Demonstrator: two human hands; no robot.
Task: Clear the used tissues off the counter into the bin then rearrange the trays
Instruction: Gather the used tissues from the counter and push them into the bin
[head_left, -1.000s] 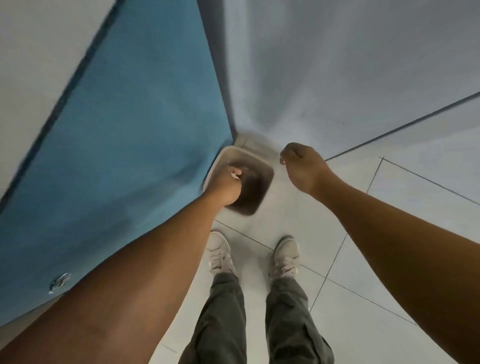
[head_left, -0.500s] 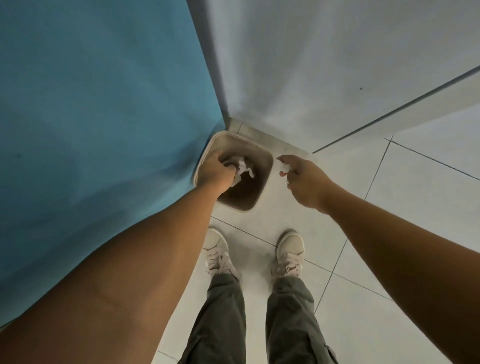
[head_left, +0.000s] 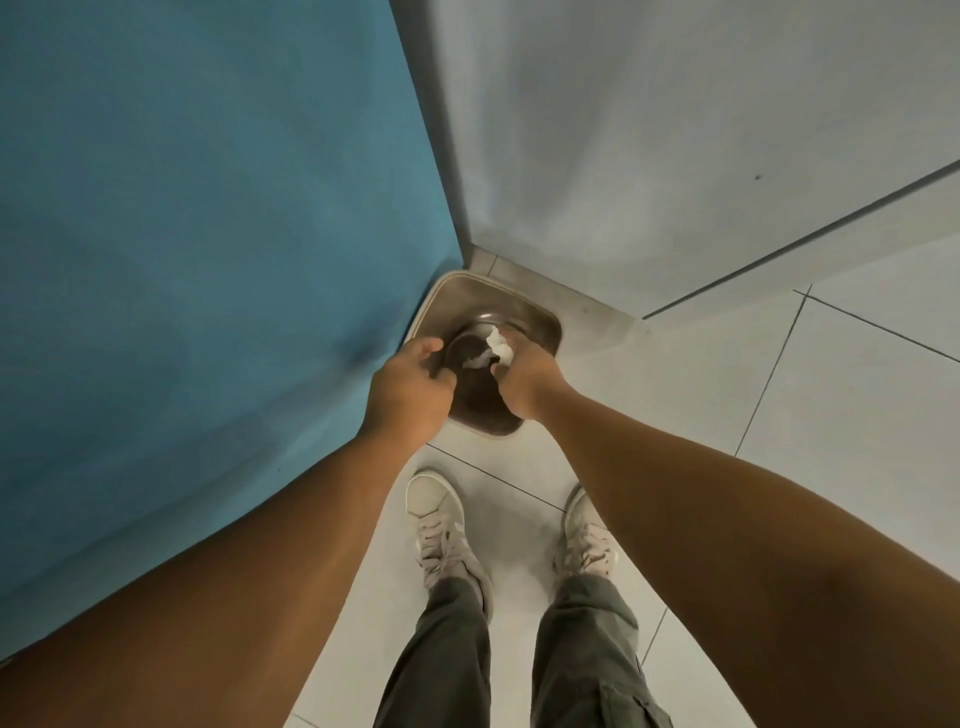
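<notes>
A beige square bin (head_left: 540, 318) with a dark inside stands on the floor, in the corner between a blue panel and a white wall. My right hand (head_left: 524, 387) is over the bin's opening and pinches a crumpled white tissue (head_left: 500, 347) at its fingertips. Below it, inside the bin, lies a pale scrap that looks like another tissue (head_left: 474, 361). My left hand (head_left: 410, 387) hovers at the bin's left rim, its fingers loosely curled with nothing seen in them. The counter and trays are out of view.
The blue panel (head_left: 208, 260) rises close on the left and the white wall (head_left: 649, 156) stands behind the bin. Pale floor tiles (head_left: 779, 405) spread to the right. My two feet in light shoes (head_left: 441, 525) stand just in front of the bin.
My left hand let its tissue fall into the bin and drew back to the left rim. My right hand moved left over the opening with its tissue.
</notes>
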